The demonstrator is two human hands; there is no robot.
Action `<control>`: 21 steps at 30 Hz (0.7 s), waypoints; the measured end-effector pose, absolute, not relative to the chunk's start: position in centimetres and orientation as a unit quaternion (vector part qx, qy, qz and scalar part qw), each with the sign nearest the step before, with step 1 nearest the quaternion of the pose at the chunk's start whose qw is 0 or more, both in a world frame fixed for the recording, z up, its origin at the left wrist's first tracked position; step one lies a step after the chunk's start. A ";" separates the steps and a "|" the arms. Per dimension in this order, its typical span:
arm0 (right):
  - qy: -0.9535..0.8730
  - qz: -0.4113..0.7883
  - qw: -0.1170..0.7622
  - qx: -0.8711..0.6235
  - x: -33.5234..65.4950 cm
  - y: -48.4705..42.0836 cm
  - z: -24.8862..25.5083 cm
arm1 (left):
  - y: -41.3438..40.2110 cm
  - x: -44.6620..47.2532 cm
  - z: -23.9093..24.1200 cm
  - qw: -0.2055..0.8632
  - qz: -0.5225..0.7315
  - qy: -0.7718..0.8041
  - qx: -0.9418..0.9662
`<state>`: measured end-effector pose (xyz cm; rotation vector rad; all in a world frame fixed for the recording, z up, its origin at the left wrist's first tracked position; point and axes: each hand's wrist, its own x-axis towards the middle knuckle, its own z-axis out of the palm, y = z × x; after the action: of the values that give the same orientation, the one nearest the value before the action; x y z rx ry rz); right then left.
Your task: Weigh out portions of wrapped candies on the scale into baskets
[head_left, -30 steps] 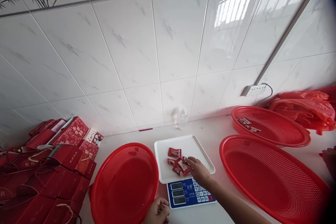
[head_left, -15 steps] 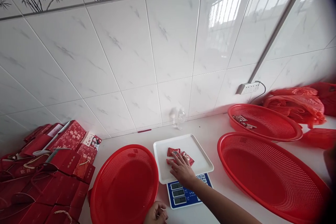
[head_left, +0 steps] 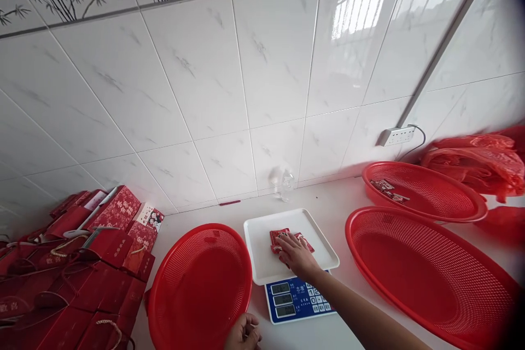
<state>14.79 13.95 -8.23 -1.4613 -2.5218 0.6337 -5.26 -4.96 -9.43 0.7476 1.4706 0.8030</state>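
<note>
A digital scale (head_left: 298,299) with a blue panel carries a white tray (head_left: 262,262). Several small red wrapped candies (head_left: 277,237) lie on the tray. My right hand (head_left: 296,254) lies over them, fingers stretched out and pressing on the pile. My left hand (head_left: 244,333) sits at the bottom edge, fingers curled loosely, next to the rim of a round red basket (head_left: 197,290). Nothing shows in the left hand.
Two more red baskets (head_left: 426,279) stand at the right; the far one (head_left: 426,191) holds a few packets. Red plastic bags (head_left: 476,161) lie beyond. Red gift boxes (head_left: 74,262) pile up at the left. A clear bottle (head_left: 287,186) and a power strip (head_left: 397,136) are by the tiled wall.
My right hand moved from the tray's front edge further onto the tray and now covers most of the candies. The left hand stays by the basket rim.
</note>
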 end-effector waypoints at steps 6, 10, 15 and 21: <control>-0.771 0.179 0.070 -0.607 18.9 14.0 -10.0 | -4.7 -4.8 -9.1 0.633 0.348 0.616 0.312; -0.777 0.185 0.057 -0.599 19.5 13.1 -10.1 | -4.3 -4.2 -8.4 0.637 0.335 0.611 0.330; -0.781 0.186 0.065 -0.593 18.4 12.2 -9.7 | -3.7 -3.8 -7.7 0.645 0.329 0.602 0.337; -0.802 0.171 0.097 -0.565 18.2 10.7 -9.0 | -4.1 -4.3 -7.7 0.644 0.327 0.609 0.328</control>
<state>18.16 10.71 -9.02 -1.6721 -2.3748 0.5053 -4.33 -4.12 -7.67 0.7470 1.3863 0.7444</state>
